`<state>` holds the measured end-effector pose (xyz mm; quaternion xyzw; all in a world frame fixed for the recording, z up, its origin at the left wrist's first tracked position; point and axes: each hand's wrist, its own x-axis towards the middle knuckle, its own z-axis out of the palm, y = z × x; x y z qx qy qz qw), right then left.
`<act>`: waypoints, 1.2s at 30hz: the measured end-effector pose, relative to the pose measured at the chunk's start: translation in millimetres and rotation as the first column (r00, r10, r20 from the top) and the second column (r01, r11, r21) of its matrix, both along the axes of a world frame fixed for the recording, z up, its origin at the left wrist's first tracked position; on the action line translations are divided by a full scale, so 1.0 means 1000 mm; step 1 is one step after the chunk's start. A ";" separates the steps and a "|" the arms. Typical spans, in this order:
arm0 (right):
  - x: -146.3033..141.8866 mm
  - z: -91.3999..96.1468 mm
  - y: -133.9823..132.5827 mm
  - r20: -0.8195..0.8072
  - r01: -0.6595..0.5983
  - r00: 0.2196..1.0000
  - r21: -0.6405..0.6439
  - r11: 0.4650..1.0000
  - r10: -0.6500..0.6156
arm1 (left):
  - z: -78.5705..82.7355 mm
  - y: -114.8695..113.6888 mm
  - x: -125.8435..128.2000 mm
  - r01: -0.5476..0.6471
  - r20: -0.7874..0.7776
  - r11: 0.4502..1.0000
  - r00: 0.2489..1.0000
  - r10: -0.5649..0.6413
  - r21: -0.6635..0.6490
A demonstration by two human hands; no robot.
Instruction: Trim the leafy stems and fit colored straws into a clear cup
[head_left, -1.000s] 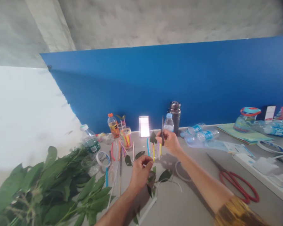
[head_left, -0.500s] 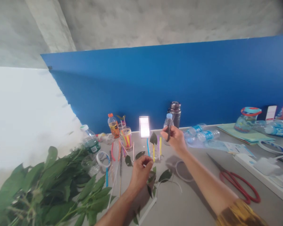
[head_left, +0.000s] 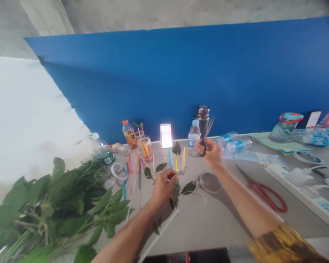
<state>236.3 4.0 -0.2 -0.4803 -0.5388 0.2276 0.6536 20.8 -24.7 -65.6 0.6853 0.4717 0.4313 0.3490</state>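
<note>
My left hand (head_left: 163, 188) is pinched over a thin pale stem, low on the grey table (head_left: 214, 226), among loose green leaves (head_left: 188, 187). My right hand (head_left: 211, 153) is raised and shut on a dark bundle of thin sticks (head_left: 207, 131) whose tips fan upward. A plastic water bottle (head_left: 193, 138) and a dark steel thermos (head_left: 203, 117) stand just behind that hand. Between my hands, several coloured straws (head_left: 176, 163) stand upright, with a dark leaf (head_left: 176, 148) at their top.
A heap of leafy green branches (head_left: 57, 204) lies at the left. Red-handled scissors (head_left: 267, 195) and a white power strip (head_left: 298, 186) lie at the right. Bottles, a cup of coloured straws (head_left: 144, 148) and a blue board (head_left: 153, 80) line the back.
My right hand has moved right and turned, showing the thin tips of the dark bundle. The whole scene sits higher in the view. My left hand has barely moved.
</note>
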 end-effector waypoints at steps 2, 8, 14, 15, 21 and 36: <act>0.004 -0.006 0.001 -0.034 0.024 0.999 -0.026 0.999 -0.025 | -0.004 -0.003 0.002 0.029 -0.074 0.999 0.997 -0.026 0.037; 0.009 -0.026 0.010 -0.097 0.019 0.995 -0.139 0.990 -0.032 | -0.010 0.001 0.003 0.034 -0.117 0.996 0.993 -0.024 0.079; 0.005 -0.036 0.013 -0.023 0.003 1.000 -0.175 0.984 -0.007 | 0.007 0.015 -0.007 -0.112 0.012 0.994 0.994 0.112 0.002; 0.005 -0.037 0.013 -0.011 -0.004 1.000 -0.173 0.985 0.002 | 0.014 0.017 -0.009 -0.138 0.023 0.990 0.990 0.138 0.003; 0.006 -0.044 0.014 0.041 0.010 0.999 -0.179 0.984 -0.002 | 0.063 0.027 -0.009 -0.186 0.036 0.971 0.983 0.182 0.148; 0.016 -0.047 0.021 0.035 0.015 0.999 -0.194 0.981 -0.008 | 0.016 0.011 0.019 0.184 -0.457 0.974 0.860 -0.226 -0.136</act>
